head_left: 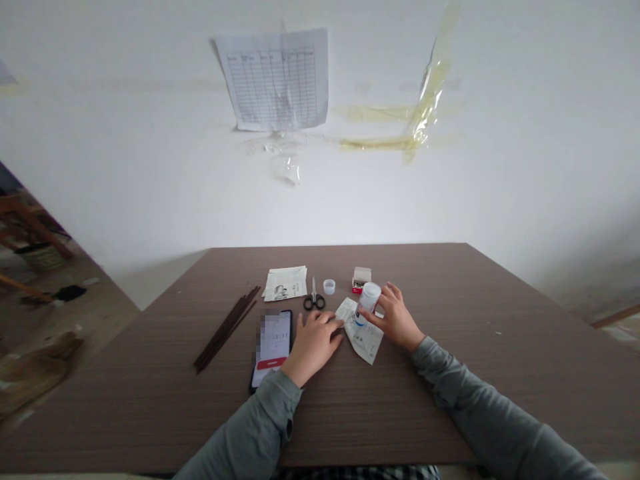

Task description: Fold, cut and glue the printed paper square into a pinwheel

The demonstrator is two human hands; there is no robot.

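Thumb and fingers of the right hand [400,323] close round the bottle [369,297], which is over the paper [365,345]; I cannot tell whether it rests there. The left hand [312,341] has loosely spread fingers, tips at the paper's left edge. Just beyond the bottle stands the box [362,274]; leftward come the cap [329,288], scissors [313,295] and leaflets [285,283]. The phone [275,333] lies just left of the left hand, sticks [227,329] farther left. Rightward, tabletop [490,320] stretches wide to its edge; its far edge meets the wall [400,207].
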